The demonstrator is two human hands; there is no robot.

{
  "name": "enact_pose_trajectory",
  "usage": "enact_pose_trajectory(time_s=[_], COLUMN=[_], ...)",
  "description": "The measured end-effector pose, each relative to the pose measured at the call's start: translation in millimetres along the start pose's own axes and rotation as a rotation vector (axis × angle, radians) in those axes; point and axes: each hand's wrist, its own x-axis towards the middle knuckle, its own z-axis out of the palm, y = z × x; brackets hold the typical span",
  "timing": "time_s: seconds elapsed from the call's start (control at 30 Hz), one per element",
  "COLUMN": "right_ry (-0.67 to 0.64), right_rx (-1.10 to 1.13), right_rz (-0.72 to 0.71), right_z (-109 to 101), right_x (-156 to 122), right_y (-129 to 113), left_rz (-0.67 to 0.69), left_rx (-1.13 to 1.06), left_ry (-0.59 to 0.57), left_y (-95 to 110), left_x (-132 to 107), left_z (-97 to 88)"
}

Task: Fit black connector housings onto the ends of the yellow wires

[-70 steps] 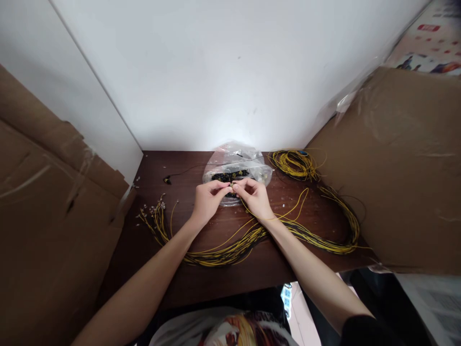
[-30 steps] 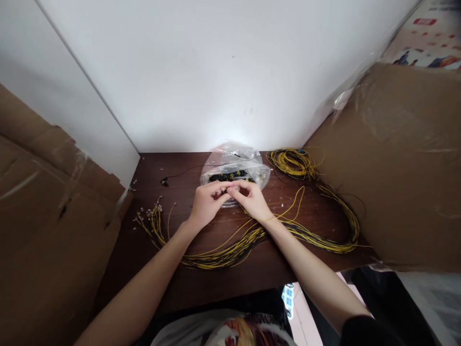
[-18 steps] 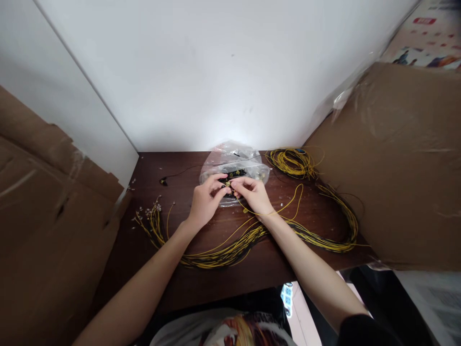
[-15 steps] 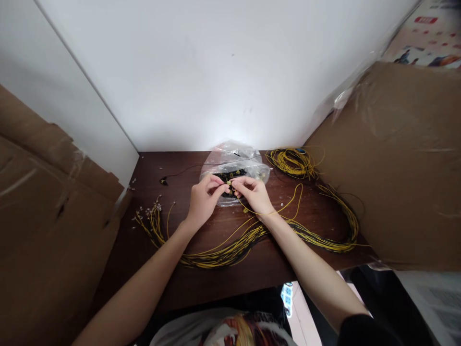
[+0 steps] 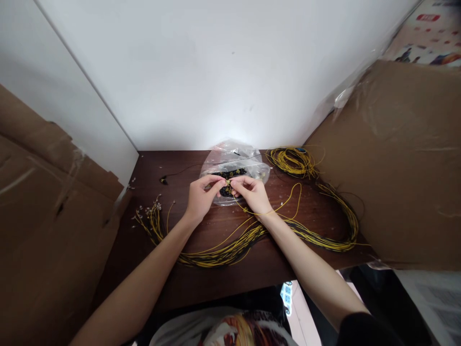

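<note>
Our left hand [image 5: 201, 194] and right hand [image 5: 255, 196] face each other over the dark brown desk [image 5: 216, 230], each with thumb and forefinger pinched tight on one small yellow-green piece [image 5: 228, 182] between them. The piece shows against a clear plastic bag [image 5: 230, 150] of black-and-yellow parts [image 5: 226, 191] — whether it touches the bag we cannot tell. A yellow wire [image 5: 300, 193] runs from beneath our right fingertips to a loose loop beyond that hand; whether it joins the piece is too small to see. Nearer us, a bundle of yellow and black wires [image 5: 223, 260] curves across the desk.

We judge the step in hand to be close fingertip work on the piece, steadied from both sides. The next move seems to call for a firm right pinch and a small, careful adjustment from the left.

About half a second ago our left thumb and fingers stood apart — now they meet on the piece, and that hand sits slightly farther left, while the bundle looks unchanged
</note>
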Motion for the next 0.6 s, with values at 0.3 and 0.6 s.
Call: enact_pose_trajectory(time_s=[0.3,0.6], right_ry=[-0.022,-0.029], right_rx=[-0.039,-0.144], right_rz=[-0.039,-0.121], right_z=[-1.7,-2.7], right_x=[0.6,-0.2], right_y=[5.4,6.8], left_rz=[-0.025,0.007], left_rx=[0.012,0.046], left_ry=[0.032,0.041], left_y=[2.9,-2.2], left_x=[-1.6,-0.8], left_z=[1.1,1.1])
